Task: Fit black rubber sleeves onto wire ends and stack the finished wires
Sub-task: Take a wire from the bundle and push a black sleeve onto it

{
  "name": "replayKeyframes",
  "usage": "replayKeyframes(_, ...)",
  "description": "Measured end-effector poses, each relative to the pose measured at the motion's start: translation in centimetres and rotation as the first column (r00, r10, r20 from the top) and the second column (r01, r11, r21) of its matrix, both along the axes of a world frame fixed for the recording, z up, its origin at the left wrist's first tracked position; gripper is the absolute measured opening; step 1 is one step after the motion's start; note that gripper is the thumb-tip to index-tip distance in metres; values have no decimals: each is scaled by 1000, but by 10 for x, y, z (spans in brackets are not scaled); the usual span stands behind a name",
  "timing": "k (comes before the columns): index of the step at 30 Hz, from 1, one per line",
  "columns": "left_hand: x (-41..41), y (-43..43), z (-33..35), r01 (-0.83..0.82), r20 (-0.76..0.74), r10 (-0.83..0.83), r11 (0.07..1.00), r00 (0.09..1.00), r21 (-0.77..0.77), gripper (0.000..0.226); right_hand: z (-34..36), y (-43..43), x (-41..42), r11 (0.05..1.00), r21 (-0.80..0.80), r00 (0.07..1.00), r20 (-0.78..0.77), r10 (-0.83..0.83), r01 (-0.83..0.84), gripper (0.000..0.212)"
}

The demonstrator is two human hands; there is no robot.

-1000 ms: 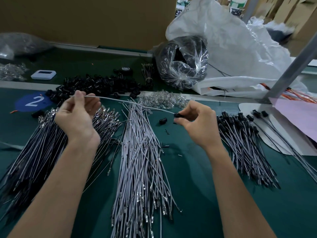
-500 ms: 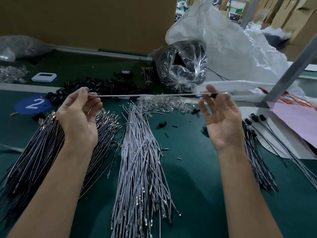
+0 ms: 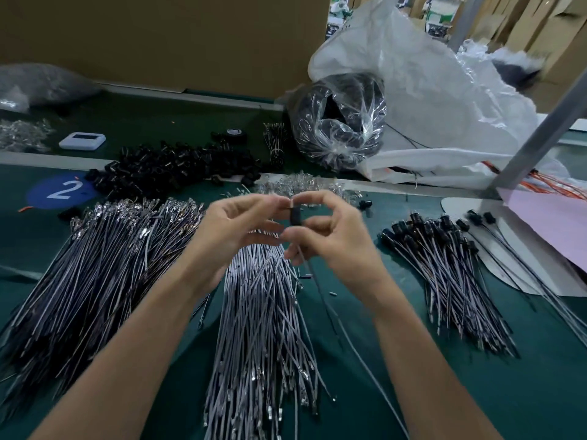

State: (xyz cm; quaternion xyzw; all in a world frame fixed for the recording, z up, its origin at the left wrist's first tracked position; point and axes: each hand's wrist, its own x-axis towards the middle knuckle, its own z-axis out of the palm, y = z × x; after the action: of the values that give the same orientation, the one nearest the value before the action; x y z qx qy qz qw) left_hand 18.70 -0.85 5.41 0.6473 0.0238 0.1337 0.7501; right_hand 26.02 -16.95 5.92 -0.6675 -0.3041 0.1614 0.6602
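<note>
My left hand (image 3: 235, 230) and my right hand (image 3: 336, 239) meet above the green mat. Between their fingertips is a black rubber sleeve (image 3: 296, 216). My right thumb and forefinger pinch the sleeve; my left thumb and forefinger pinch the wire's end at the sleeve's top. The grey wire (image 3: 346, 338) hangs from under my right hand toward the near edge. A fan of bare grey wires (image 3: 263, 328) lies below my hands. Finished wires with black sleeves (image 3: 444, 265) are stacked at the right. Loose black sleeves (image 3: 178, 166) are heaped at the back left.
A spread of dark wires (image 3: 95, 265) covers the left. Clear small parts (image 3: 305, 184) lie behind my hands. Behind stand a plastic bag of black parts (image 3: 340, 122), a white sack (image 3: 444, 90) and a slanted metal post (image 3: 540, 128). A pink sheet (image 3: 556, 227) lies far right.
My hands were apart with the wire stretched level between them. Now they have come together at the centre, and the wire hangs down from the sleeve end.
</note>
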Motion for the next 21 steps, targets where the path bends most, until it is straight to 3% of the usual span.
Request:
replayKeyframes(10, 5, -14, -10, -119, 16, 119, 993, 993, -5, 24, -11, 7, -1, 989, -129, 994, 93, -54, 66, 39)
replayKeyframes(14, 7, -15, -9, -211, 42, 218, 969, 975, -130, 21, -6, 1, 1, 970, -242, 999, 47, -7, 19, 5)
replayKeyframes(21, 8, -25, -12, -165, 13, 167, 980, 986, -112, 28, -4, 3, -4, 990, -138, 999, 25, -34, 37, 10)
